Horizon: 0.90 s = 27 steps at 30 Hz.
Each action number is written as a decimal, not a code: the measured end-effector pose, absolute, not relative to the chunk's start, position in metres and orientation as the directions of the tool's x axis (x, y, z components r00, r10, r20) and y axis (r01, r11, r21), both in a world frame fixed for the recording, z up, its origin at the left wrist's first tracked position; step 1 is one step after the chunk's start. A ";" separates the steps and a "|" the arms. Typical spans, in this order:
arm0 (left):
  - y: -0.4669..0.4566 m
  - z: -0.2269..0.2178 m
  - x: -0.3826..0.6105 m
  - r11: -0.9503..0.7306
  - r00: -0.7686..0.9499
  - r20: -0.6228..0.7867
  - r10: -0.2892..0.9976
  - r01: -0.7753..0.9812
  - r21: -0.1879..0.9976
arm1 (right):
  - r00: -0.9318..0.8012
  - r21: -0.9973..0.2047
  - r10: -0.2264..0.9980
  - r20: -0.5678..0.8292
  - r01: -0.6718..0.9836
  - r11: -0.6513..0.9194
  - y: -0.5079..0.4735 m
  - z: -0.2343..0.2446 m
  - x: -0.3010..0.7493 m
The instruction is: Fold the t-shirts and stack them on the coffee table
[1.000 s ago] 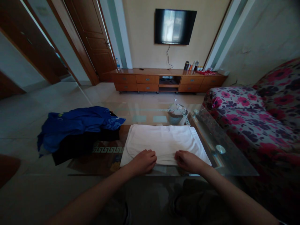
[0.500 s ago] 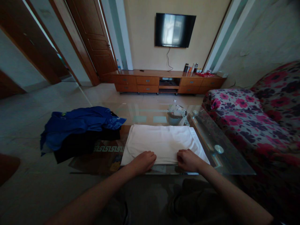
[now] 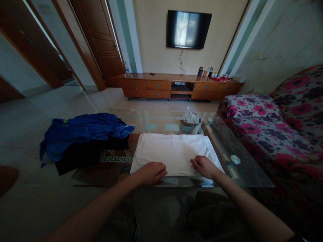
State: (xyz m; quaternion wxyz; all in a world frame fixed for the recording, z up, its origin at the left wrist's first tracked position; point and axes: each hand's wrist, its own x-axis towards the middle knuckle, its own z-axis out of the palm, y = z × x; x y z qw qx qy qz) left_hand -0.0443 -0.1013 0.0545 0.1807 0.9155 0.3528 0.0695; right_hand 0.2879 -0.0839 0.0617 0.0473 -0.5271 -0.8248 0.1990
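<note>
A white folded garment (image 3: pixel 174 148) lies flat as a wide rectangle on the glass coffee table (image 3: pixel 252 174). At its near edge, left of the middle, my left hand (image 3: pixel 152 172) is closed with bent fingers around the edge. My right hand (image 3: pixel 205 166) rests over the right part of the garment, a little in from the near edge. Its fingers are loosely bent and partly apart, with no fold visible between them. The undersides of both hands are hidden.
A heap of blue clothing (image 3: pixel 83 131) with black clothing (image 3: pixel 78 156) lies on the table's left side. A waste basket (image 3: pixel 188 127) shows through the glass. A flowered sofa (image 3: pixel 272 131) stands at the right. Farther off are a low wooden cabinet (image 3: pixel 157 85) and a wall television (image 3: pixel 189 30).
My right hand has moved slightly up from the near edge onto the garment, its fingers loosening. My left hand has shifted slightly left along the near edge. The garment stays in place.
</note>
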 end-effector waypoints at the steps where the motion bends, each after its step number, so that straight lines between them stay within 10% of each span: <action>1: -0.097 0.053 -0.044 -0.655 0.705 0.023 0.709 0.646 0.392 | -0.381 -0.363 0.922 -0.065 0.870 0.334 -0.080 0.061 0.286; 10: -0.064 0.027 -0.004 -0.532 0.468 0.270 0.841 0.804 0.264 | -0.382 -0.196 0.903 0.197 0.887 0.418 -0.054 0.042 0.204; 27: -0.063 -0.009 -0.052 -0.315 0.296 0.146 0.944 0.939 0.135 | -0.206 -0.109 0.977 0.048 0.972 0.210 -0.053 -0.001 0.291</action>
